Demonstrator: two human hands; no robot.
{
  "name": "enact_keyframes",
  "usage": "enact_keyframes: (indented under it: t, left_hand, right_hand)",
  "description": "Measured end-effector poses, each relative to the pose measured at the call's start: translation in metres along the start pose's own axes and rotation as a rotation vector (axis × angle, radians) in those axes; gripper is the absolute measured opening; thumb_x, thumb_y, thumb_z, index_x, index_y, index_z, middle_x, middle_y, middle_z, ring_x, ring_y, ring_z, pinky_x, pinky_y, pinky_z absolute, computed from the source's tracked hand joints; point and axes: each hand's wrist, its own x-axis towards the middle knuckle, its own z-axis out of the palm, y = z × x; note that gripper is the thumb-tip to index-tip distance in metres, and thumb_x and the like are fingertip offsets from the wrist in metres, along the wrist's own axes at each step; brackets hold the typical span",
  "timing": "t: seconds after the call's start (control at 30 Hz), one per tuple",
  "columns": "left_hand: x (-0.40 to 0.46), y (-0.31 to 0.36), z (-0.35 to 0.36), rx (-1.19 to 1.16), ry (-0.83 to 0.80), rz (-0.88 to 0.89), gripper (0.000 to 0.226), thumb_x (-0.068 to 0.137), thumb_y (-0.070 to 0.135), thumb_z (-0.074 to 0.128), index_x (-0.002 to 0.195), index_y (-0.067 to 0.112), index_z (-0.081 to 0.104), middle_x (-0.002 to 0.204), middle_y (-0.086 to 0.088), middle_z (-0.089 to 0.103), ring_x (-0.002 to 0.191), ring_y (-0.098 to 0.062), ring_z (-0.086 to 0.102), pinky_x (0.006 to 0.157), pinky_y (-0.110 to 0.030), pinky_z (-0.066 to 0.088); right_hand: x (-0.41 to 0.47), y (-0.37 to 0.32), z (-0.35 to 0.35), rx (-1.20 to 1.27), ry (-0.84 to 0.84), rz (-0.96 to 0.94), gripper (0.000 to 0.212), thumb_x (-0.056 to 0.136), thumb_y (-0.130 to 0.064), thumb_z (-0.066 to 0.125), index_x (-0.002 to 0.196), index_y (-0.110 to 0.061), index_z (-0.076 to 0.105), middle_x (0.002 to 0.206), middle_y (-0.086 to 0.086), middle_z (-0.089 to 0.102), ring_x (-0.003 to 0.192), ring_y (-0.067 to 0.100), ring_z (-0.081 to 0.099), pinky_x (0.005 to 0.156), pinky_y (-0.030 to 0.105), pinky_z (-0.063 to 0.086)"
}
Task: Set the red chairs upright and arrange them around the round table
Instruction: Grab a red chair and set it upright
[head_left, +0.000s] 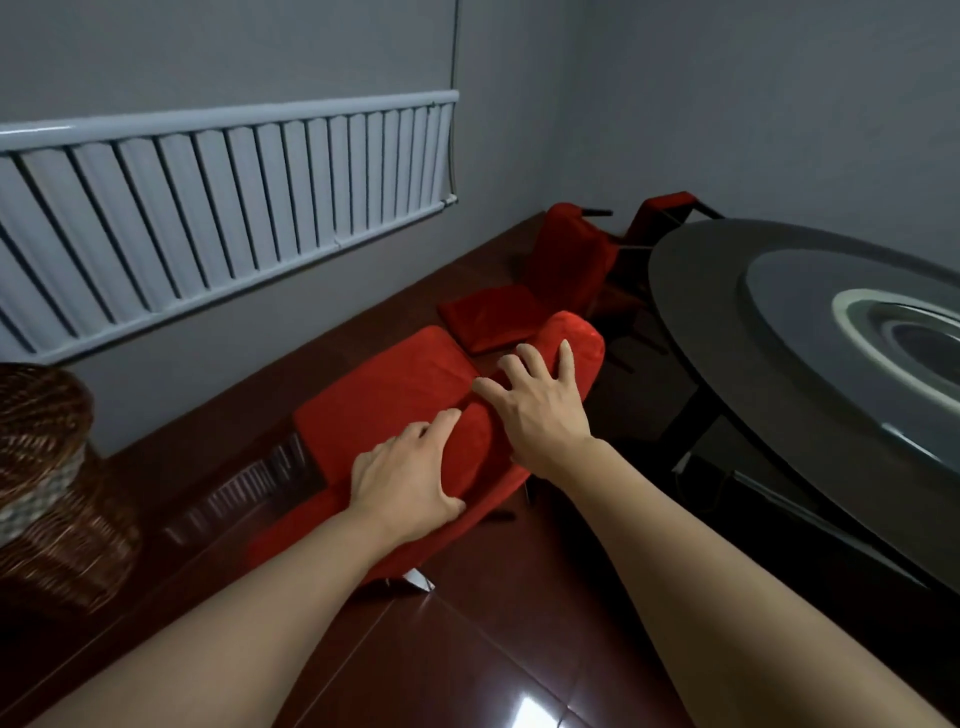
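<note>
Near chair (415, 400): a red padded chair lying tipped over on the glossy dark red floor (493, 623), left of the round tabletop (727, 322).
Left hand (405, 478): fingers curled over the chair's padded edge, gripping it.
Right hand (540, 410): fingers spread and fairly straight, resting on the same padding farther along.
Far chairs: a second red chair (566, 260) tipped farther back, a third (660, 210) beyond it by the wall.
Left side: white radiator (208, 208) on the wall; wicker basket (47, 467) on the floor below.

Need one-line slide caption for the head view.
Both hands, left and right, on a toppled red chair beside the round table.
</note>
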Motion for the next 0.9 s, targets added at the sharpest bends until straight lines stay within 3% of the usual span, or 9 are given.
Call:
enact_keyframes:
  t: [0.1,0.23,0.4,0.53,0.9]
  left_hand:
    - [0.015,0.015,0.0,-0.012,0.013,-0.062,0.088,0.059,0.065,0.072,0.131,0.042,0.026,0.122,0.011,0.057,0.107,-0.021,0.062,0.083,-0.038,0.047]
    - [0.024,0.032,0.007,0.068,0.075,-0.173,0.085,0.057,0.071,0.069,0.127,0.042,0.031,0.117,0.014,0.06,0.102,-0.018,0.064,0.077,-0.036,0.047]
    - [0.05,0.074,0.014,0.157,0.106,-0.322,0.066,0.065,0.063,0.072,0.119,0.039,0.041,0.1,0.01,0.066,0.094,-0.02,0.066,0.073,-0.033,0.047]
    - [0.076,0.104,0.022,0.161,0.098,-0.351,0.059,0.069,0.059,0.072,0.115,0.037,0.044,0.098,0.009,0.066,0.094,-0.021,0.066,0.075,-0.033,0.047]
    - [0.131,0.152,0.046,0.231,0.115,-0.27,0.055,0.075,0.059,0.067,0.12,0.034,0.046,0.096,0.007,0.066,0.093,-0.02,0.066,0.075,-0.031,0.048]
  right_hand:
    - [0.008,0.03,0.011,0.033,0.035,-0.13,0.054,0.09,-0.028,0.056,0.14,-0.029,0.037,0.139,0.004,0.04,0.138,0.029,0.025,0.115,0.055,-0.002]
    - [0.028,0.074,0.022,-0.011,0.059,-0.308,0.056,0.087,-0.025,0.059,0.139,-0.025,0.037,0.125,0.004,0.051,0.118,0.026,0.045,0.115,0.047,0.013]
    - [0.046,0.12,0.042,-0.009,0.079,-0.46,0.042,0.098,-0.023,0.041,0.138,-0.032,0.033,0.114,0.005,0.055,0.098,0.023,0.053,0.097,0.037,0.037]
    - [0.054,0.157,0.057,0.033,0.079,-0.453,0.042,0.097,-0.023,0.038,0.138,-0.032,0.035,0.116,0.004,0.054,0.1,0.023,0.051,0.093,0.036,0.036]
    - [0.064,0.223,0.092,0.069,0.046,-0.375,0.043,0.095,-0.02,0.04,0.136,-0.033,0.037,0.125,0.004,0.05,0.112,0.025,0.047,0.103,0.041,0.027]
